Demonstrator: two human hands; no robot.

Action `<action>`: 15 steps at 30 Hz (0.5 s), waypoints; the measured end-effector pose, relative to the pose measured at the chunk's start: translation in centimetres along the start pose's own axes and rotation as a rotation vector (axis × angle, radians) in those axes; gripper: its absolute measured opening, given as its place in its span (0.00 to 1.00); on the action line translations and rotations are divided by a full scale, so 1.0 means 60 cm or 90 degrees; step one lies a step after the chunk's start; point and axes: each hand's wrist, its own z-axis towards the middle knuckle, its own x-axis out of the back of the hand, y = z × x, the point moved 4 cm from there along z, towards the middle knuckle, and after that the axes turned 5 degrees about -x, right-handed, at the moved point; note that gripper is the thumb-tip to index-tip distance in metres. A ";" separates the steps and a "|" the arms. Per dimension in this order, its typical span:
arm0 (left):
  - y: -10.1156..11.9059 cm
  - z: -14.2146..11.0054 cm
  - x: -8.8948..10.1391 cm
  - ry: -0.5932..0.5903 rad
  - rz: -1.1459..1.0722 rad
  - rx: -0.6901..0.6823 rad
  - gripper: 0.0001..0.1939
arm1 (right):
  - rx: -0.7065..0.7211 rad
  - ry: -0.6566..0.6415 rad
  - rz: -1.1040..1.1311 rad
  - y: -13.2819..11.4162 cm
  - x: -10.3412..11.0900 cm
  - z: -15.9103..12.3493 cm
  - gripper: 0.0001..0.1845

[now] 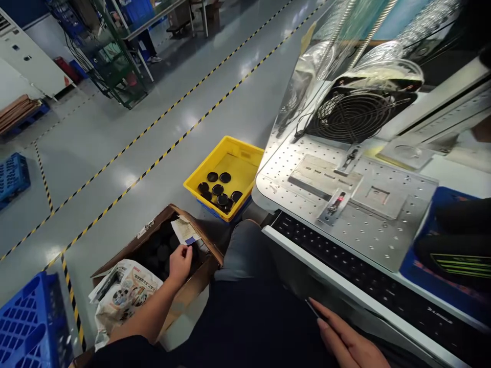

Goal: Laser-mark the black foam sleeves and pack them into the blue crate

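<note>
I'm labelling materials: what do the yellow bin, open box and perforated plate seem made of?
Yellow bin: probably plastic, semi-gloss, with evenly colored, molded-looking walls.
Open box: apparently cardboard, matte brown, with thin flaps.
Perforated plate: likely metal, silvery with glints; which metal is unclear.

Beyond the left grip (180, 265), a glossy grey floor (99, 148) spreads out under pale patches of reflected light, crossed diagonally by 2 yellow-and-black striped lines (177, 140). Far ahead and left of it stand a white cabinet (28, 61), a pale wall (46, 36) and a green metal rack (118, 76), with a long table (159, 19) just beside the rack. Left of the grip, a blue plastic pallet (26, 322) lies near; a blue crate (13, 179) sits farther off.
</note>
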 end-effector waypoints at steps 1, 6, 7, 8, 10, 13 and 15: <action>-0.033 -0.004 0.005 0.003 0.031 0.041 0.19 | 0.005 -0.002 -0.005 -0.006 -0.002 0.002 0.26; -0.120 0.023 -0.034 -0.092 0.167 0.156 0.31 | 0.009 -0.010 -0.034 -0.015 -0.012 0.006 0.29; -0.118 0.027 -0.047 -0.126 0.186 0.149 0.36 | 0.004 -0.006 -0.030 -0.015 -0.012 0.004 0.29; -0.112 0.030 -0.060 -0.159 0.205 0.136 0.41 | -0.002 -0.002 -0.023 -0.016 -0.012 0.000 0.30; -0.090 0.030 -0.076 -0.220 0.245 0.101 0.46 | -0.012 0.011 -0.001 -0.019 -0.008 -0.012 0.30; -0.064 0.033 -0.083 -0.284 0.305 0.044 0.46 | -0.026 0.036 0.031 -0.027 0.002 -0.029 0.30; -0.063 0.047 -0.087 -0.305 0.351 0.004 0.48 | -0.034 0.050 0.052 -0.031 0.011 -0.036 0.29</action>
